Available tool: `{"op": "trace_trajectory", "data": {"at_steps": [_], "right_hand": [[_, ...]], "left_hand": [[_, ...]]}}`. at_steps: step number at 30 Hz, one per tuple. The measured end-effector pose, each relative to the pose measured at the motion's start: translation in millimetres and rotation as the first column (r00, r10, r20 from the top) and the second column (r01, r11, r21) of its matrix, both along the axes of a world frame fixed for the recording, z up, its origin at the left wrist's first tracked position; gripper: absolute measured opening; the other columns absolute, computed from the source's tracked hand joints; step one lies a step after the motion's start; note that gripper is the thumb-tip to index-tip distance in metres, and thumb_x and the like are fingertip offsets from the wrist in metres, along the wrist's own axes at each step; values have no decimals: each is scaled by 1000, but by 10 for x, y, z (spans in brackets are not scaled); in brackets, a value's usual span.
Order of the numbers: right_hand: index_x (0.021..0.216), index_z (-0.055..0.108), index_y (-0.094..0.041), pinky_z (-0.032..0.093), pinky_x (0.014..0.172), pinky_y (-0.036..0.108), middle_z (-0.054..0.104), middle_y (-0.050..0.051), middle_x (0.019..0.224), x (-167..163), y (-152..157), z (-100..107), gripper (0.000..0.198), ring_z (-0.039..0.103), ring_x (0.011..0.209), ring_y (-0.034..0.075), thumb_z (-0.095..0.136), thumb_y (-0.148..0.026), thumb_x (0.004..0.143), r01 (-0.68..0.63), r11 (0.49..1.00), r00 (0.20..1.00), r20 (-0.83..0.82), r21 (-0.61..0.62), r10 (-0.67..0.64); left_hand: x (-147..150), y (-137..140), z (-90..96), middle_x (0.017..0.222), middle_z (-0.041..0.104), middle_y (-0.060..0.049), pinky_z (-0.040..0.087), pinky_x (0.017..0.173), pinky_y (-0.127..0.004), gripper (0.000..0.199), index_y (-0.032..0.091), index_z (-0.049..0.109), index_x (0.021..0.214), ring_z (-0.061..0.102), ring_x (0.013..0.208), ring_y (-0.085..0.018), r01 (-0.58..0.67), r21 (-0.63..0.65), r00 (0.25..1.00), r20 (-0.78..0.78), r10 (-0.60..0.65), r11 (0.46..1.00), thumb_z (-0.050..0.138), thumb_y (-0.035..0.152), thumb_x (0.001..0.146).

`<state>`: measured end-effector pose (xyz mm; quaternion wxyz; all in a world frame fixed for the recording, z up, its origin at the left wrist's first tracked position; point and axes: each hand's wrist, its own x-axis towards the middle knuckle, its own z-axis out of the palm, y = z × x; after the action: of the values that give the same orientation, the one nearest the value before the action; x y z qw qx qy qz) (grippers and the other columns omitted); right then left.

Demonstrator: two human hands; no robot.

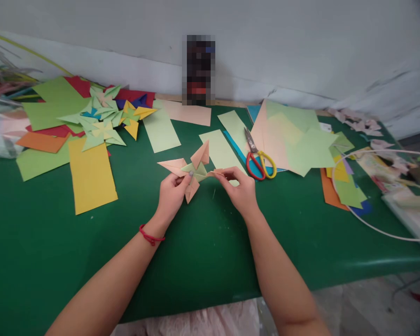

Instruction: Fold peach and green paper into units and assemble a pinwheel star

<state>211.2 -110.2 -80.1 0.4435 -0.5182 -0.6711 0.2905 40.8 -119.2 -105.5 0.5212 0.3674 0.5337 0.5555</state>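
Observation:
Above the green table [203, 242] I hold a folded paper star [197, 169] with a light green middle and peach points. My left hand [175, 190] is closed on it, the thumb lying on the green centre. The thumb and fingers of my right hand [238, 187] pinch the star's right-hand point, which they partly cover. The other peach points stick out up, left and down. Just beyond my right hand lie red-and-yellow-handled scissors [257, 158], blades directed away from me, partly on blue paper.
Finished-looking folded stars [105, 116] lie heaped on coloured sheets at the left, behind a yellow sheet [93, 177]. Pale green strips [163, 128] lie at the back. Large peach and green sheets [294, 135] overlap at right, near a white hoop-like cord [336, 196]. A blurred-out upright object [199, 70] leans against the wall.

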Motion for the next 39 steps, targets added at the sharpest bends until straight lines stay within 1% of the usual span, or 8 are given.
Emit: {"op": "trace_trajectory", "data": {"at_steps": [7, 10, 15, 22, 30, 39], "right_hand": [[81, 62, -20, 49, 69, 27, 65, 1, 78, -2, 3, 6, 15, 60, 70, 14, 57, -34, 79, -25, 998, 1000, -8, -52, 25], [83, 63, -20, 49, 70, 26, 67, 1, 81, 9, 1, 9, 17, 61, 73, 14, 55, -35, 81, -31, 997, 999, 12, -65, 31], [85, 64, -22, 46, 68, 25, 68, 1, 86, 20, -2, 5, 20, 62, 77, 15, 48, -35, 85, -21, 999, 997, 74, -46, 24], [82, 64, -21, 44, 62, 24, 67, 1, 76, -8, -9, -16, 25, 59, 68, 14, 47, -39, 85, -26, 997, 994, 107, -67, 33], [77, 64, -21, 41, 57, 22, 65, -1, 68, -21, 4, -35, 23, 55, 59, 12, 51, -39, 83, -35, 996, 993, 111, -81, 44], [76, 64, -21, 42, 56, 22, 65, -1, 67, -26, 1, -38, 23, 56, 58, 12, 51, -39, 83, -51, 996, 994, 94, -74, 58]], "left_hand": [[-3, -15, 11, 78, 69, -6, 48, 66, -27, 26, 14, 66, 82, 62, 71, -17, 40, 1, 999, -33, -40, 999, 65, 37, 71], [-7, -13, -2, 78, 68, -6, 48, 66, -28, 26, 14, 66, 82, 62, 72, -17, 34, 9, 999, -10, -33, 999, 65, 37, 71], [-6, -7, -14, 80, 69, -5, 48, 67, -27, 26, 15, 66, 86, 63, 73, -17, 38, 4, 999, 39, -38, 999, 66, 36, 71], [13, -17, 21, 84, 70, -7, 49, 68, -29, 31, 15, 66, 87, 64, 75, -18, 60, -27, 997, 57, -58, 998, 67, 40, 68], [24, -22, 25, 86, 70, -8, 50, 71, -31, 30, 14, 66, 87, 64, 76, -18, 89, -38, 995, 46, -87, 995, 67, 39, 68], [17, -32, 21, 83, 70, -6, 51, 70, -31, 29, 15, 65, 89, 64, 75, -18, 112, -46, 992, 58, -110, 993, 66, 38, 70]]}}
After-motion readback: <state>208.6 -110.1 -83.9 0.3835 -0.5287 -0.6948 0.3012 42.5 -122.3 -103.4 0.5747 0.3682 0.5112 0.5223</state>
